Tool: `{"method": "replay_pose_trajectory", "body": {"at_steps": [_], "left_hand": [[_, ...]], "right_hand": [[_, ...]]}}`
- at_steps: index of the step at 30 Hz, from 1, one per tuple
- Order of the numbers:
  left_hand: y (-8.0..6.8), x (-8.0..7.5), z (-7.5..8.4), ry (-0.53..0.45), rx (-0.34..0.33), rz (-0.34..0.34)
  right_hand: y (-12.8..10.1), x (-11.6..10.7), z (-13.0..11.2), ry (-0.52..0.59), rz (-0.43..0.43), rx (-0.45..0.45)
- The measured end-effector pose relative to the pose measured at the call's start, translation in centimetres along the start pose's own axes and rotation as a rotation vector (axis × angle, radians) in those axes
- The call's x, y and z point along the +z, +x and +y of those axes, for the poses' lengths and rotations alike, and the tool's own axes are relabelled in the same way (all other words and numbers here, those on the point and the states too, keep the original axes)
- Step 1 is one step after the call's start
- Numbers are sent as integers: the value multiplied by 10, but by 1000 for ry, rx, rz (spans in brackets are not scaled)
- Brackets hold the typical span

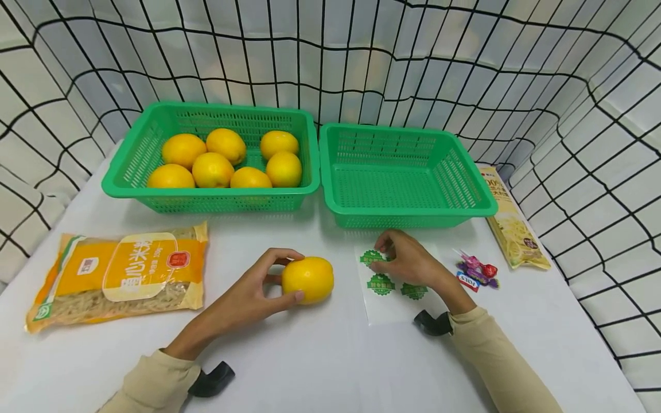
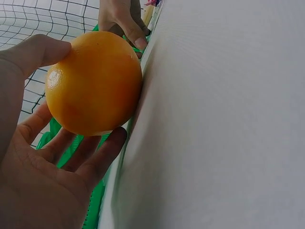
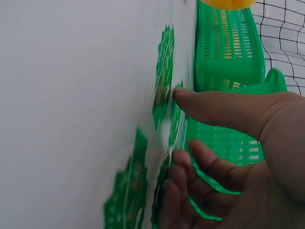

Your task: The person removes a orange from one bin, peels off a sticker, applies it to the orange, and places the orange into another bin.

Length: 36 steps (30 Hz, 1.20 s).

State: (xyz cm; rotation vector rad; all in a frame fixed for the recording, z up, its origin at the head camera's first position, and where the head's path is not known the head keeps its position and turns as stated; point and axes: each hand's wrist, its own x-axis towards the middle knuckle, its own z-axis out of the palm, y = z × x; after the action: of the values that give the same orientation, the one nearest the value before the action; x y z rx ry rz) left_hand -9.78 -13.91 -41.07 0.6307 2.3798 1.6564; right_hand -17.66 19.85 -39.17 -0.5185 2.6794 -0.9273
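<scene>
Noodle packet (image 1: 514,229) label too small to read, sticker sheet (image 3: 143,191) blurred

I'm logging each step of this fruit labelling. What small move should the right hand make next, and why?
Probably peel the top green sticker off the sheet. The right hand has its fingertips at that sticker's edge, while the left hand has its grip on a bare orange resting on the table beside the sheet. Whether the edge has lifted cannot be told.

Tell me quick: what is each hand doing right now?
Left hand: fingers and thumb curled round the orange, holding it on the table.
Right hand: fingers pinching a green sticker at the sticker sheet.
</scene>
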Motion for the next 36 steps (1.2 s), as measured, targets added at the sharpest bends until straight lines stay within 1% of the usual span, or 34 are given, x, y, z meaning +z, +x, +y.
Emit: {"method": "replay_pose_trajectory", "body": {"at_steps": [3, 6, 10, 12, 17, 21, 24, 28, 32, 36], "left_hand": [[-4, 2, -1, -6, -8, -2], [-6, 3, -1, -8, -13, 0], [-6, 2, -1, -2, -27, -2], [-4, 1, 0, 6, -34, -3], [0, -2, 1, 15, -35, -9], [3, -3, 3, -1, -30, -10], [5, -3, 3, -15, -33, -16], [5, -4, 4, -41, -39, -26], [3, -4, 4, -69, -45, -28], [0, -2, 3, -76, -60, -29]], "right_hand": [[-2, 4, 1, 6, 4, 12], [-3, 8, 3, -15, 13, 11], [-3, 8, 2, -40, 39, 1], [-2, 7, 1, -35, 47, -7], [-2, 3, 1, 37, 43, -14], [-2, -3, 3, 74, 31, 5], [-2, -7, 3, 92, 10, 22], [-5, -14, 1, 158, -28, 28], [-11, -22, -5, 200, -73, -12], [-19, -25, -33, 253, -127, -120]]}}
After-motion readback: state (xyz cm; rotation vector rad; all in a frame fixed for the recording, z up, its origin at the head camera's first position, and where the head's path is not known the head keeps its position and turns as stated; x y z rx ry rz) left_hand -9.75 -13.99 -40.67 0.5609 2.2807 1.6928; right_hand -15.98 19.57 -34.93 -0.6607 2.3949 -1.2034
